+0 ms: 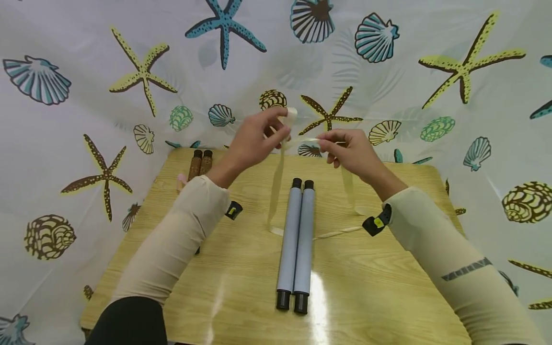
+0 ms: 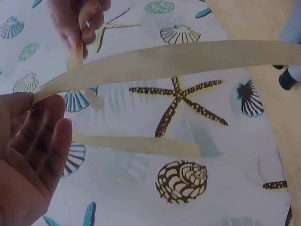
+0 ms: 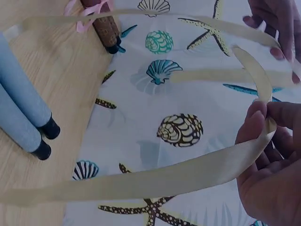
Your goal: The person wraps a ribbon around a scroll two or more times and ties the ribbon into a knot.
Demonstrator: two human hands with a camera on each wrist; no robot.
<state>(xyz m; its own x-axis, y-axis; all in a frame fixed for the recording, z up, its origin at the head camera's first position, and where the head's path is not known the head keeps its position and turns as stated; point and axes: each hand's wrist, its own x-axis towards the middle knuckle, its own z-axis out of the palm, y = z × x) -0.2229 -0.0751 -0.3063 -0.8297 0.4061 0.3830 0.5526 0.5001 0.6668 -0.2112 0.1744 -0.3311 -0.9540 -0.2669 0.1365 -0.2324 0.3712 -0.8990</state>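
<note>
Two pale grey-blue tubes (image 1: 297, 239) with black end caps lie side by side on the wooden table. A long cream ribbon (image 2: 155, 61) passes by the tubes, its two lengths rising to the hands; part of it is hidden at the tubes. My left hand (image 1: 260, 136) pinches one length between thumb and finger, the other fingers loosely bent. Opposite it, my right hand (image 1: 351, 151) pinches the ribbon, which loops over the fingertips in the right wrist view. A short stretch of ribbon spans the gap between both hands, above the tubes' far ends.
Brown patterned tubes (image 1: 200, 164) with black caps lie at the table's back left, a pink ribbon (image 3: 89, 16) by them. A white cloth (image 1: 258, 48) printed with shells and starfish hangs behind the table (image 1: 366, 282). Each wrist bears a small black device.
</note>
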